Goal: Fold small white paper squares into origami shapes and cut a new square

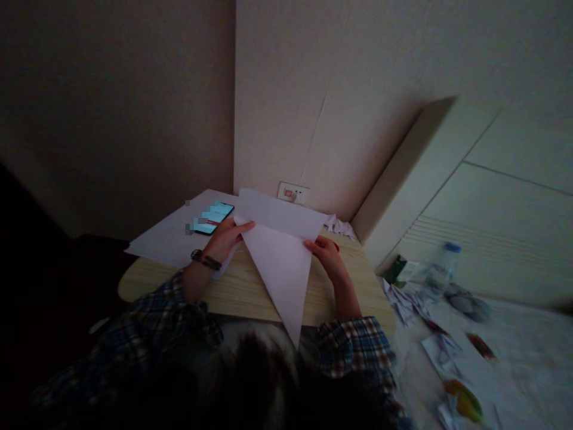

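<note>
A white sheet of paper [282, 257] is held up above the worktop [228, 295] by 2 hands. Its left edge is pinched by the left hand [226, 236], with the thumb laid on the near face; its right edge is pinched by the right hand [330, 258] in the same way. The paper is creased across: a broad band is seen above the crease, and below it the sheet is narrowed to a point that is hung past the near edge of the worktop, toward the body. Both forearms are covered by plaid sleeves [353, 346], and 2 dark bands [206, 260] are worn on the left wrist.

On the left part of the worktop, a stack of white paper [165, 239] is spread flat, and a phone [215, 218] with a lit screen is laid on it, just beside the left hand. Behind the right hand, near the wall, small folded paper pieces [339, 227] are gathered. A socket [293, 192] is set in the wall just above the far edge of the worktop.

To the right, on a bed [528, 340], more folded paper pieces [405, 301] are scattered near a clear bottle [442, 272] with a blue cap. The smaller items around them are too dim and blurred to be told.
</note>
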Available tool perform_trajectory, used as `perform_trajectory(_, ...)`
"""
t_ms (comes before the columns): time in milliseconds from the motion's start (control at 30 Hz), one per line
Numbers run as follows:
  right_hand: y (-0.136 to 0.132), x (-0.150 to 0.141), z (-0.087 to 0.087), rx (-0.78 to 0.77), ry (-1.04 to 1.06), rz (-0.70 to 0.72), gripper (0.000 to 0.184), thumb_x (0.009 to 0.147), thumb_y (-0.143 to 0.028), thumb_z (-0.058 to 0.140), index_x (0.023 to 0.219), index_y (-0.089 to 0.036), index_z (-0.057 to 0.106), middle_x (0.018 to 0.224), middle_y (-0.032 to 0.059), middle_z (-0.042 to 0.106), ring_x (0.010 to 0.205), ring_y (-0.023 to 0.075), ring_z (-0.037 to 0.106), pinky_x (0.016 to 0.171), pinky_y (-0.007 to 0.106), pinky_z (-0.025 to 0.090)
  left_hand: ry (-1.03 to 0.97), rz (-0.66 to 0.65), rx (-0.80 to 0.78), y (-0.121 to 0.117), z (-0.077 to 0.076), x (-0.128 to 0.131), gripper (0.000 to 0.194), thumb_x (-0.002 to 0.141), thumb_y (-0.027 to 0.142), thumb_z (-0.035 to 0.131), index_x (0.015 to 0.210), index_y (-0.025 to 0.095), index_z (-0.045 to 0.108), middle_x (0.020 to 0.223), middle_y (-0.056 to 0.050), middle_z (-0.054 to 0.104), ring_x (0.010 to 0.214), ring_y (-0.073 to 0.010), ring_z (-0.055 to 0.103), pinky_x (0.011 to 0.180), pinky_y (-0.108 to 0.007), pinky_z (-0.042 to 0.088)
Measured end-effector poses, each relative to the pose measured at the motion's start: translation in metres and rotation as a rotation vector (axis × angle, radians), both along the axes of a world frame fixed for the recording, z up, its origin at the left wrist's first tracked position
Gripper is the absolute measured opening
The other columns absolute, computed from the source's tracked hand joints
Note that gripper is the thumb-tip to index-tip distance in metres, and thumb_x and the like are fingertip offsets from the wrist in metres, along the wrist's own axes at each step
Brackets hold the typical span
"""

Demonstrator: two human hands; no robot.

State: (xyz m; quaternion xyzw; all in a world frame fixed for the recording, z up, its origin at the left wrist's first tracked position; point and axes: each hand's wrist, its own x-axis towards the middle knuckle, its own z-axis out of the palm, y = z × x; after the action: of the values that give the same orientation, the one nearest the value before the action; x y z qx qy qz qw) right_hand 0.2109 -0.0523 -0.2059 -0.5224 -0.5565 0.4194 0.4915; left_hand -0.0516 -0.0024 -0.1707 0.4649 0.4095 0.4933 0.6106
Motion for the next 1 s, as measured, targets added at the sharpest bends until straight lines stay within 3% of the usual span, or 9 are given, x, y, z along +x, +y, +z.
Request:
perform_trajectory(233,-0.002,0.004,-0.001,0.025,-0.015,-0.109,0.032,0.095,-0.034,0.062,0.122,-0.017,0.061,0.123,0.0084,0.064,0.104,0.0234,0.065,0.087,0.044,0.057,0.001,0.012,0.038,-0.002,0.001,-0.005,0.025,0.093,0.028,0.064,0.114,0.015,0.063,0.116,-0.008,0.066,0.098,-0.0216,0.067,0.083,-0.042,0.058)
perform_trajectory(467,-0.002,0.005,-0.001,0.036,0.003,-0.185,0.032,0.095,-0.034,0.062,0.122,-0.018,0.061,0.125,0.0083,0.063,0.105,0.0236,0.065,0.087,0.044,0.057,-0.009,0.079,0.072,0.006,-0.008,-0.01,0.027,0.093,0.029,0.064,0.116,0.015,0.063,0.116,-0.008,0.066,0.097,-0.0213,0.067,0.082,-0.041,0.058)
perform_trajectory(1000,0.001,0.007,-0.008,-0.003,0.014,-0.196,0.032,0.095,-0.034,0.062,0.122,-0.017,0.061,0.123,0.0085,0.064,0.104,0.0234,0.066,0.086,0.043,0.057,0.019,0.122,0.008,0.006,-0.007,-0.011,0.034,0.094,0.032,0.063,0.124,0.016,0.06,0.124,-0.01,0.063,0.104,-0.0241,0.065,0.086,-0.045,0.057)
